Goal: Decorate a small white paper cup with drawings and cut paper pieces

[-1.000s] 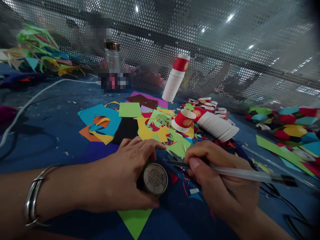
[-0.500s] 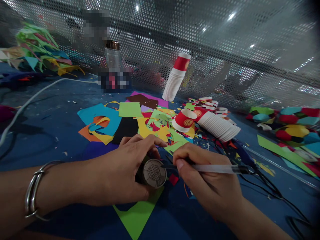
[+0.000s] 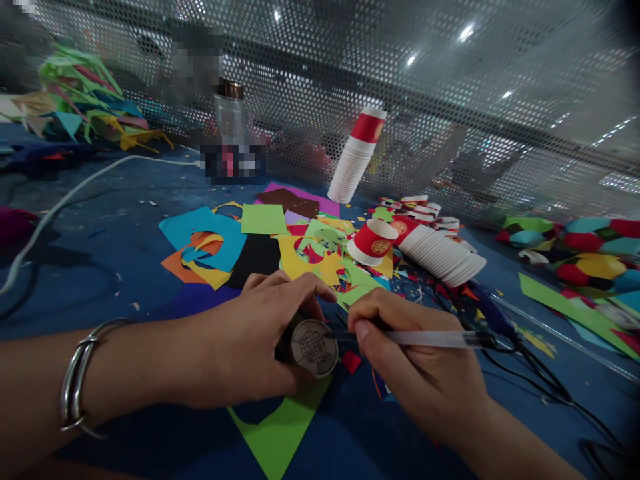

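Observation:
My left hand [image 3: 245,343], with a silver bangle at the wrist, is curled round a small dark cylindrical object [image 3: 315,350]. Its pale round end faces me and carries a drawn grid of dark lines inside a circle. In my right hand [image 3: 420,363] is a pen [image 3: 430,339] with a translucent barrel, pinched between thumb and fingers. The pen's tip end is at the right side of the drawn circle; whether it touches I cannot tell. Below the hands lies a cut sheet of light green paper [image 3: 280,437].
Coloured paper offcuts [image 3: 260,257] are heaped ahead on the blue table [image 3: 125,247]. A red paper cup [image 3: 373,243] stands near a toppled cup stack [image 3: 440,252]. A leaning stack of cups [image 3: 353,163] and a clear bottle [image 3: 231,117] are at the mesh wall. Black cables [image 3: 540,380] lie right.
The pen's tip end has come further in over the drawn end of the object. Everything in view sits slightly further right, and both hands keep their grips.

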### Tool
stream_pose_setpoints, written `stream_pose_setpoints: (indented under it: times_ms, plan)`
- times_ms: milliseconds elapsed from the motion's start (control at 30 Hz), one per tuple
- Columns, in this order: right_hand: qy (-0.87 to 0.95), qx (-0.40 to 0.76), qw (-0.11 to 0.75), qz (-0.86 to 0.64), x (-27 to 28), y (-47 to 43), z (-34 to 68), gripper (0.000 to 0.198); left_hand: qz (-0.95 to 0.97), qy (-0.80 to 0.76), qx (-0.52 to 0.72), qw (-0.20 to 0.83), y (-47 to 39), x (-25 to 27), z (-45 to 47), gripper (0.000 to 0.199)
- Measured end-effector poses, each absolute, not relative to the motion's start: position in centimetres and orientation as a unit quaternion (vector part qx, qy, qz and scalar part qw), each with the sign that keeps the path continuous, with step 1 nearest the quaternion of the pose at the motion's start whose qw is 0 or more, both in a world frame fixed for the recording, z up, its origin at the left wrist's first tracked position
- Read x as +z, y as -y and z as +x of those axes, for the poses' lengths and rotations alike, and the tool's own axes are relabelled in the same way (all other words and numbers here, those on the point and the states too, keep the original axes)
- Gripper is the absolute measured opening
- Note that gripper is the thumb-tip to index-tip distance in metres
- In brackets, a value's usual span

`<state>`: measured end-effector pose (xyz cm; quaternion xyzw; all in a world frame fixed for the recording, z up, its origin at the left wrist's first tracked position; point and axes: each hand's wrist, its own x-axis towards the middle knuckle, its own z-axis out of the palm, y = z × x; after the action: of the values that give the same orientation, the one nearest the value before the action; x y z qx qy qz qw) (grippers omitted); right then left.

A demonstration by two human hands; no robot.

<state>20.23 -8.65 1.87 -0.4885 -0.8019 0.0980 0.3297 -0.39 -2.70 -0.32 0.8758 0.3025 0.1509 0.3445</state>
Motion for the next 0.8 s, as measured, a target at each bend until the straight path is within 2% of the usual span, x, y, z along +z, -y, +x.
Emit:
stream_pose_setpoints:
  times_ms: [500,800]
  plan:
    - [0.803,0.115,0.328,-0.485,1.7,8.7,20.4,0.021,0.878,-0.307,0.147,0.337,2.4,-0.2,-0.3,0.044]
    - [0.816,0.054,0.324,-0.475,1.6,8.6,20.4,0.019,0.88,-0.307,0.121,0.342,2.5,0.6,-0.3,0.038]
